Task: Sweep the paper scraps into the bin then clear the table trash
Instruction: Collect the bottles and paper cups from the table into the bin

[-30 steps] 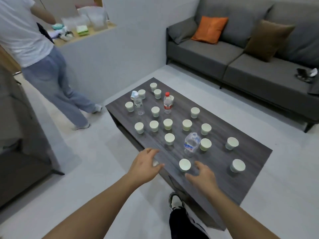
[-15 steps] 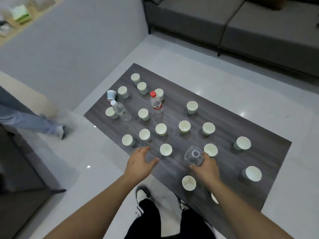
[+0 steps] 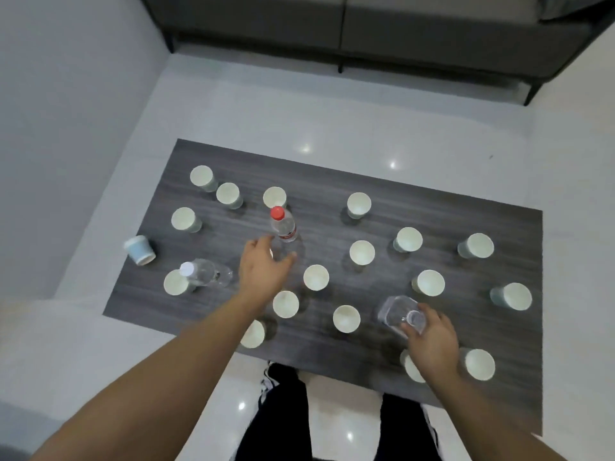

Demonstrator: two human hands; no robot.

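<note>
Left hand (image 3: pixel 266 266): fingers spread, nothing held, reaching toward red-capped bottle (image 3: pixel 283 226) at its 12 o'clock | Right hand (image 3: pixel 429 337): gripping crushed clear bottle (image 3: pixel 399 316) | Paper cups (image 3: pixel 316 277): scattered over table (image 3: pixel 332 181) | Advice: wrap bottle's body low, avoid toppling neighbouring cups.

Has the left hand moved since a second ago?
Yes. The left hand has gone from the near table edge farther across, up to the red-capped bottle.
</note>
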